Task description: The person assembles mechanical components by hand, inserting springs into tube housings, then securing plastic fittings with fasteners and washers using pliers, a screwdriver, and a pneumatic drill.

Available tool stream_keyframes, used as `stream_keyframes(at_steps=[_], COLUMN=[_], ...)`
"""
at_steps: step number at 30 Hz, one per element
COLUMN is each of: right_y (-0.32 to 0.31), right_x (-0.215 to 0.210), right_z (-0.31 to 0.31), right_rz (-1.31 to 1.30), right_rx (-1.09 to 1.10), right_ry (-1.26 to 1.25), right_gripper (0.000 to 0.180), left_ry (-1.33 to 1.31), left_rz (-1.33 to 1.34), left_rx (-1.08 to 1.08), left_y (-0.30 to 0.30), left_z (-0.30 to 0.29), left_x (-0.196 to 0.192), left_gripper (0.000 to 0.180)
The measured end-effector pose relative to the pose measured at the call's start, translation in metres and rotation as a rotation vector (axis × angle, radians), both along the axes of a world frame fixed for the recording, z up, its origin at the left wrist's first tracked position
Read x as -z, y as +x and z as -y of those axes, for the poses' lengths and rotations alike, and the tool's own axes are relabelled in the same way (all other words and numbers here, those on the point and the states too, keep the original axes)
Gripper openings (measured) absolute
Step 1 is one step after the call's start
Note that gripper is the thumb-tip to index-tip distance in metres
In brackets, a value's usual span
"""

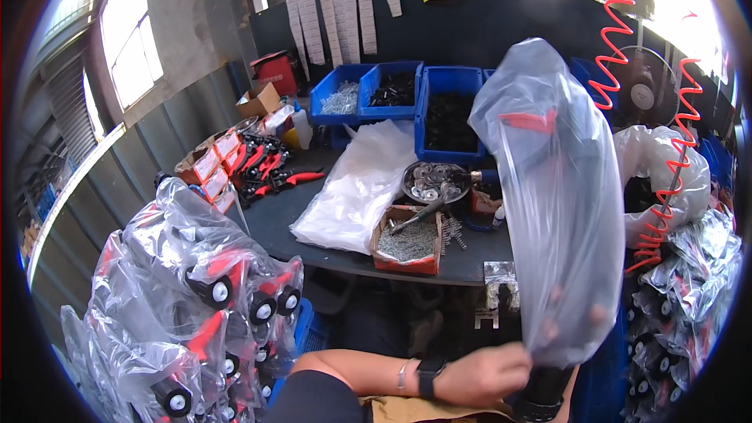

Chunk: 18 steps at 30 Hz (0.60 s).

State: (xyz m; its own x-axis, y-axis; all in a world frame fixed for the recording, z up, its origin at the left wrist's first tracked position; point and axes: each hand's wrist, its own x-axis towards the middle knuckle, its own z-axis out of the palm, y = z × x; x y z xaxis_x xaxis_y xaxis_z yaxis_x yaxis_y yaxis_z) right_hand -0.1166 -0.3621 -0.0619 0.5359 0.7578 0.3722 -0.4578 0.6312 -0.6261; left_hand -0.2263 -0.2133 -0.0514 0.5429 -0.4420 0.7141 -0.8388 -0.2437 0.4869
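Note:
A tall clear plastic bag stands upright at the right, over a long item whose red part shows through near the top. Below the bag's lower edge a black cylindrical end sticks out. My left hand, with a dark band on its wrist, is closed on the bag's lower edge beside that black end. My right hand shows only as blurred fingertips through the film, at the bag's lower part; its grip is hidden.
Bagged red-and-black items with wheels pile up at left; more bagged items stand at right. On the bench lie flat plastic bags, a box of springs, a bowl of washers, blue bins and red-handled tools. Red coiled hoses hang right.

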Motion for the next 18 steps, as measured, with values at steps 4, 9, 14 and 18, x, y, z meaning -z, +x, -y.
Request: stream_keyframes(at_steps=[4,9,14,18], right_y=[-0.011,-0.006,0.001,-0.029], right_x=[-0.004,-0.008,-0.001,-0.01], right_z=[0.027,0.047,0.047,0.106], right_rz=[0.191,0.367,0.316,0.552], right_rx=[0.021,0.361,0.225,0.316], right_ry=[-0.119,-0.374,-0.503,-0.643], right_gripper=[0.06,0.058,0.087,0.101], left_ry=[0.352,0.621,0.785,0.74], left_rz=[-0.091,0.472,1.194,1.142], left_rx=[0.633,-0.604,-0.474,-0.506], left_y=[-0.006,0.096,0.156,0.154], left_z=[-0.011,-0.044,-0.048,-0.015], left_x=[-0.035,-0.137,-0.171,-0.189], left_gripper=[0.008,0.044,0.03,0.023])
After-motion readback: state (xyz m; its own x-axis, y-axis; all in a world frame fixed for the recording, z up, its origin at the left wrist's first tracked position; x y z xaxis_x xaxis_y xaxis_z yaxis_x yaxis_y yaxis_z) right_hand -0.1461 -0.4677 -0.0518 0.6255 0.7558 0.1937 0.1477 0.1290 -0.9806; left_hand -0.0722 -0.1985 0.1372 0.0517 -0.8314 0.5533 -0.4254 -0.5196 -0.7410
